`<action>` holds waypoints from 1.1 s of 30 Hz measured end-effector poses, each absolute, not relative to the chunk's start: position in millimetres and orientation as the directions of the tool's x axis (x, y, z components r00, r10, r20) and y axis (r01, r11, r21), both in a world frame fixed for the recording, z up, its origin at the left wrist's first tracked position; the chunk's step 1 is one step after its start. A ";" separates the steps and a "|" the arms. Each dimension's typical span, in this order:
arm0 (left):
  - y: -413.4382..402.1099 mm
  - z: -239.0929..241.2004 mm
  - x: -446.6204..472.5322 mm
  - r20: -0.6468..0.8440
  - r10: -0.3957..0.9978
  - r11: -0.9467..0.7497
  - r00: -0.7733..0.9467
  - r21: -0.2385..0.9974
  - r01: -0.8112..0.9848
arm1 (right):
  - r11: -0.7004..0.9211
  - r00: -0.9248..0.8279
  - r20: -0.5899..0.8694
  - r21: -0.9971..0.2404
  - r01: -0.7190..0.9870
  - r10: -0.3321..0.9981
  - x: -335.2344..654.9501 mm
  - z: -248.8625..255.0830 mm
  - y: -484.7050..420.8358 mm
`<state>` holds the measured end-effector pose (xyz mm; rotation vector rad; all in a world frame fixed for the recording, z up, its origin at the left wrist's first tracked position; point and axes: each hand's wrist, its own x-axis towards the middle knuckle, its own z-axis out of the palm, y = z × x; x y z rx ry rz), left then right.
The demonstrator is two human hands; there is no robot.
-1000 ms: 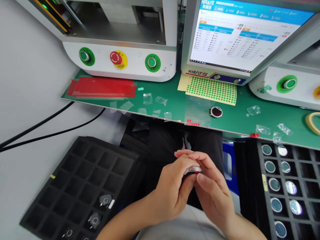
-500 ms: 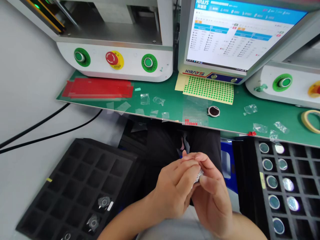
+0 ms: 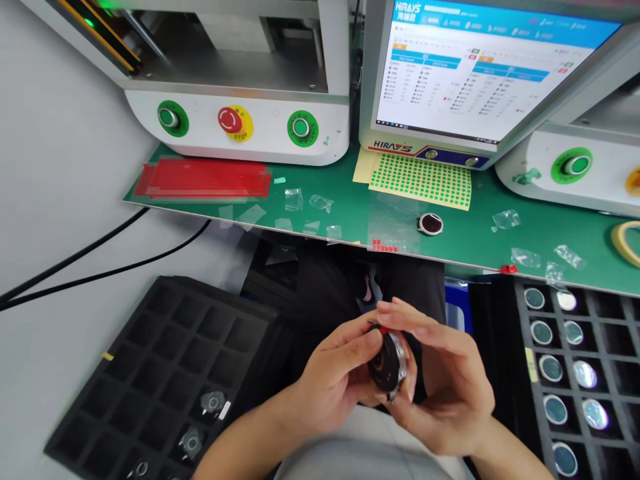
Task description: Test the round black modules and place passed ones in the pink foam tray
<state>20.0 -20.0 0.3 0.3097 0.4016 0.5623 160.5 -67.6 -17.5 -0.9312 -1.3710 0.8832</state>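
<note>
A round watch case (image 3: pixel 387 365) with a black back and a silvery side is held tilted on edge in front of my lap. My left hand (image 3: pixel 337 373) grips it, thumb on the black face and fingers behind. Around its other side curves my right hand (image 3: pixel 445 367), fingertips at the upper rim and thumb near the lower edge. A small bit of red shows at the rim under the right fingertips; what it is I cannot tell. Another watch case (image 3: pixel 430 225), dark-faced with a silver rim, lies on the green bench mat (image 3: pixel 345 207).
A black compartment tray (image 3: pixel 165 373) at left holds a few watch parts. The right tray (image 3: pixel 575 433) holds several round watch pieces. Red strips (image 3: pixel 203 179), a green-dot sticker sheet (image 3: pixel 420 181), film scraps and a tape roll (image 3: pixel 627 243) lie below the machines and monitor (image 3: pixel 490 73).
My hands have parted somewhat and the watch case has turned, so its black back now shows. The right hand has shifted slightly right. The view has moved a little.
</note>
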 end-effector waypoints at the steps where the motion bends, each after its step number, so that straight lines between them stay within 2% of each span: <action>1: -20.4 0.2 20.2 -0.288 0.550 0.818 0.784 0.374 -0.437 | 0.378 0.047 0.378 -0.926 0.005 0.925 160.0 -18.1 -68.5; 5: -21.6 -0.3 23.1 -0.306 0.500 0.853 0.810 0.334 -0.401 | 0.335 0.078 0.328 -0.939 -0.085 0.941 159.2 -20.0 -72.1; 10: -22.7 2.5 27.8 -0.346 0.570 0.808 0.745 0.402 -0.431 | 0.340 0.046 0.337 -0.931 -0.131 0.940 157.8 -17.7 -70.9; 13: -23.7 4.8 27.7 -0.339 0.574 0.805 0.746 0.403 -0.436 | 0.350 0.046 0.347 -0.925 -0.150 0.937 157.6 -13.8 -68.9; 16: -24.1 5.4 26.3 -0.338 0.545 0.826 0.767 0.372 -0.423 | 0.255 0.026 0.255 -0.945 -0.205 0.967 159.7 -11.7 -68.8; 20: -24.1 4.4 24.8 -0.346 0.512 0.850 0.786 0.337 -0.405 | 0.056 0.037 0.048 -0.960 -0.274 0.998 159.1 -14.4 -74.0; 24: -25.4 1.7 23.2 -0.379 0.503 0.860 0.777 0.310 -0.406 | 0.029 0.128 -0.008 -0.958 -0.285 0.992 154.9 -17.1 -80.1; 27: -26.6 -0.3 22.8 -0.416 0.515 0.856 0.750 0.295 -0.424 | -0.046 0.061 -0.067 -0.956 -0.291 0.996 156.5 -15.4 -80.6; 31: -25.7 -1.4 25.5 -0.329 0.516 0.852 0.791 0.298 -0.431 | -0.138 0.003 -0.145 -0.944 -0.300 0.989 161.4 -13.6 -80.2; 33: -24.9 -2.3 26.5 -0.295 0.506 0.854 0.810 0.302 -0.424 | -0.113 0.020 -0.125 -0.948 -0.298 0.992 161.6 -14.6 -80.7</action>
